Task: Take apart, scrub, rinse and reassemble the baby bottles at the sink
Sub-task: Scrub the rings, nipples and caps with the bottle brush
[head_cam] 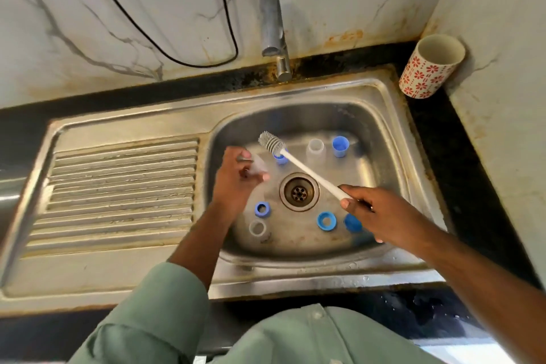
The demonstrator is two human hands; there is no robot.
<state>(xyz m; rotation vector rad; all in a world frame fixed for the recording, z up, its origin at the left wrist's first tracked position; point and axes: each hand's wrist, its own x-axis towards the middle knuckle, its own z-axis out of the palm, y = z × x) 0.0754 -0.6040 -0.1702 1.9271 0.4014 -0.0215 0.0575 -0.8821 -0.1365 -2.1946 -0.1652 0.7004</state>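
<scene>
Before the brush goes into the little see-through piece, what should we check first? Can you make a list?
1. Right hand grips the brush by its handle end: ok.
2. Left hand holds the clear piece: ok, though it is blurred.
3. Opening of the clear piece faces the bristles: cannot tell.
4. Bristles reach the clear piece: not ok, they sit just beyond it.
5. Water runs from the tap for rinsing: not ok, no stream shows.
6. Other parts wait in the sink, like the blue ring: ok.
</scene>
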